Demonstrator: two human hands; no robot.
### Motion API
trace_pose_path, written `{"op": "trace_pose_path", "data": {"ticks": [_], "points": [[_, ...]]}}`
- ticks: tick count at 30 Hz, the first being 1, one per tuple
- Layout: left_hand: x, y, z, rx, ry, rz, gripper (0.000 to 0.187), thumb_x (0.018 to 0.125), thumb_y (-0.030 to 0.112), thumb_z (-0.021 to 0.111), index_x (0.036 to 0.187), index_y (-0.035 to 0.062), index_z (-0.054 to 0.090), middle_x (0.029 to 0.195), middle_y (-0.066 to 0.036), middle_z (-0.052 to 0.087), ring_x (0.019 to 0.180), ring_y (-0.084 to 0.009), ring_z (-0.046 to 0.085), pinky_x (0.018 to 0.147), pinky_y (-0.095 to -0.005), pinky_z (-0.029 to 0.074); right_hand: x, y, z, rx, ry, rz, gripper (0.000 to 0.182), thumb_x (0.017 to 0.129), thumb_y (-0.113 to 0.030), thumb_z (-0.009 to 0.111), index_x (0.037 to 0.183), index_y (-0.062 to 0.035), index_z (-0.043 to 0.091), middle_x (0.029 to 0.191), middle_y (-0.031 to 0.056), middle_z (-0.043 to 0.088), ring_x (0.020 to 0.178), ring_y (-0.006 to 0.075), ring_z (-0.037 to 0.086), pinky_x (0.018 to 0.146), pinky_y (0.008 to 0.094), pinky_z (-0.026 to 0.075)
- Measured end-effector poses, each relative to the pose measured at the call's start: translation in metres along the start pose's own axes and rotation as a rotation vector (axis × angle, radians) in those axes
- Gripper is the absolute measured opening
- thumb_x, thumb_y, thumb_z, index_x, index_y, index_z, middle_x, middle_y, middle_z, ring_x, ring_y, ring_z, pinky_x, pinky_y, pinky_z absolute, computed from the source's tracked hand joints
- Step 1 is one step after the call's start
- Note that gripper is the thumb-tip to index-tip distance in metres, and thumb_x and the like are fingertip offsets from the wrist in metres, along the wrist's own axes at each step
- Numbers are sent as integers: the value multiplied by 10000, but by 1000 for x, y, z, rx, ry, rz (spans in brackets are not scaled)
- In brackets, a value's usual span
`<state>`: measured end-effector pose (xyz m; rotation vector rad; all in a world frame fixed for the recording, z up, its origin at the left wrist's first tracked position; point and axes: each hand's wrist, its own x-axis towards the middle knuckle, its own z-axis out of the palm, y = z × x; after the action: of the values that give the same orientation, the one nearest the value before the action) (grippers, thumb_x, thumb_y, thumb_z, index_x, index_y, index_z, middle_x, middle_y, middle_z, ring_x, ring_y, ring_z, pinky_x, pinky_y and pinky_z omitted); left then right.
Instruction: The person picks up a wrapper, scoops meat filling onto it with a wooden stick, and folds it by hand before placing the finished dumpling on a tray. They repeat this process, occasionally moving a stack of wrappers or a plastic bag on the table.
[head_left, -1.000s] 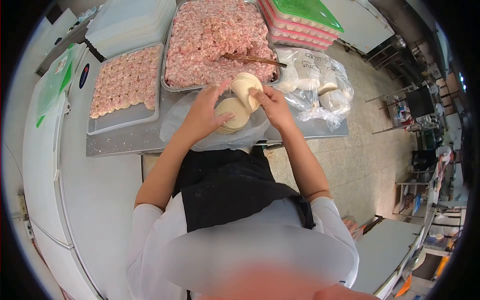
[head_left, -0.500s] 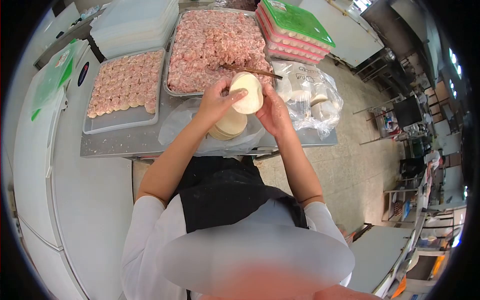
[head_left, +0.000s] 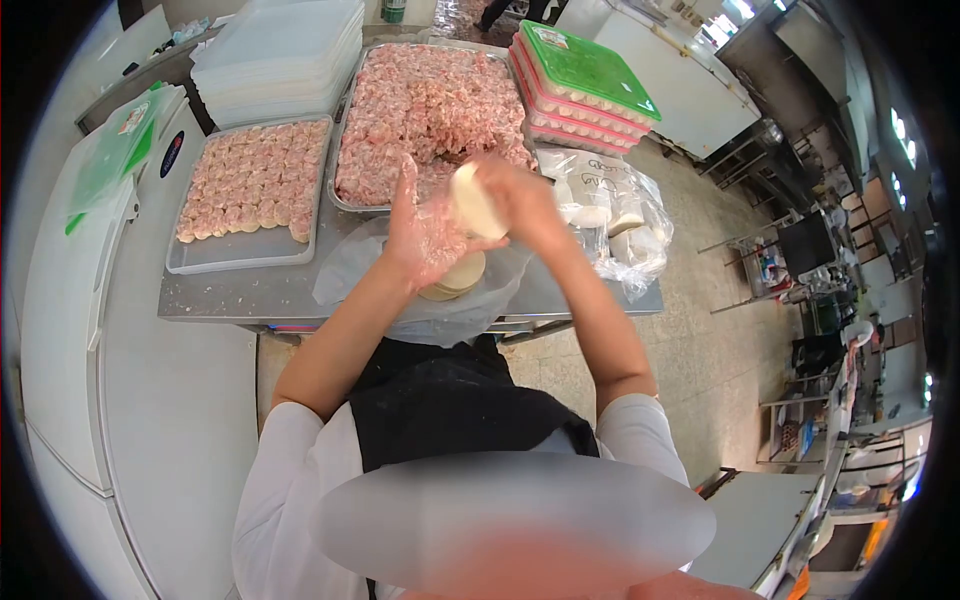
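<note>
I report my left hand (head_left: 425, 238) open, palm turned up, its fingers spread and a residue visible on the skin. My right hand (head_left: 517, 198) is blurred by motion; its fingers lie against the upper right side of the raised dough wrappers (head_left: 477, 204), but I cannot tell how tightly its grip is closed. The raised wrappers are tilted between both hands, above the table (head_left: 228, 292); their count cannot be determined through the blur. Directly below is a wrapper stack (head_left: 461, 277), partly covered by the left hand and lying on a crumpled clear plastic bag (head_left: 410, 318) at the near edge. Beyond the hands stands a large metal tray (head_left: 357, 206) heaped with ground meat filling (head_left: 425, 105), hollowed near the right hand. To the left of it, a shallow plastic tray (head_left: 250, 258) bears close rows of filled dumplings (head_left: 250, 180), with a bare strip along its near side. Behind that tray is a stack of translucent plastic containers (head_left: 280, 65). To the right of the filling, pink trays (head_left: 580, 118) are stacked beneath a green lid (head_left: 590, 68). In front of these lies a clear bag of wrappers (head_left: 612, 212) with dark handwriting on it.
</note>
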<state>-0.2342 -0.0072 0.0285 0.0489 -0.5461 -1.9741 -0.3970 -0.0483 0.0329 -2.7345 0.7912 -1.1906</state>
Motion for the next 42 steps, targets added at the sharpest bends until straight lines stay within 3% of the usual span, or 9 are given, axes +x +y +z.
{"op": "trace_pose_path", "data": {"ticks": [2,8,14,20,22,24,28,37,42], "points": [[-2,-2,12,-10,127,-138,996,785,833,245,1483,121,243,1491,-108,311,1346,-311,340,1119,-459,261,17,-6,-28,-293,-195,433,289,756,-135,635,1045,-131,628,1001,123,643,890,298,633,720,405,513],[8,-10,-30,-188,-48,-111,988,797,824,229,1483,112,234,1464,-140,355,1323,-359,361,1048,-648,225,-3,-18,17,-188,-62,-50,305,747,-148,653,1051,-126,637,990,140,646,864,299,641,695,412,513],[-21,22,-21,510,110,127,929,851,772,221,1469,79,267,1508,-135,285,1361,-316,303,1078,-491,276,0,-12,-53,-319,-324,496,279,875,-89,572,1149,-79,621,1069,132,653,911,301,643,777,382,515],[-34,24,-67,804,282,150,628,966,533,324,1371,65,432,1407,-117,438,1273,-263,431,1040,-389,341,-11,-30,-5,320,-152,494,258,930,-150,560,1166,-58,609,1020,112,675,894,172,636,770,317,496],[-44,14,-74,852,276,47,541,982,449,383,1338,51,471,1390,-116,461,1262,-248,446,1037,-377,347,-17,-30,12,336,-195,504,264,916,-172,582,1154,-63,617,1043,133,663,918,232,645,786,336,503],[-54,9,-79,1468,34,134,422,939,333,527,1252,52,555,1270,-132,536,1170,-269,515,985,-338,390,-22,-33,11,-209,-517,519,261,887,-178,606,1128,-83,632,1080,148,639,961,312,620,813,363,503],[-59,20,-49,2095,-41,412,390,825,216,644,1182,65,598,1229,-141,534,1147,-309,495,993,-388,386,-6,28,-23,-449,-337,353,316,831,-169,641,1138,-104,608,1023,161,618,940,378,597,788,419,494],[-15,28,-33,1939,-360,-105,255,783,205,676,988,55,647,959,-108,607,945,-296,571,831,-398,456,20,98,-31,-413,-605,395,258,770,-65,600,1027,-43,580,956,191,596,916,373,602,781,451,486],[-6,31,-51,1766,-361,10,180,793,179,658,895,33,638,856,-127,623,835,-309,599,759,-405,478,48,80,12,-688,-613,154,156,816,-74,510,895,-55,643,812,143,654,786,309,662,678,417,532]]}}
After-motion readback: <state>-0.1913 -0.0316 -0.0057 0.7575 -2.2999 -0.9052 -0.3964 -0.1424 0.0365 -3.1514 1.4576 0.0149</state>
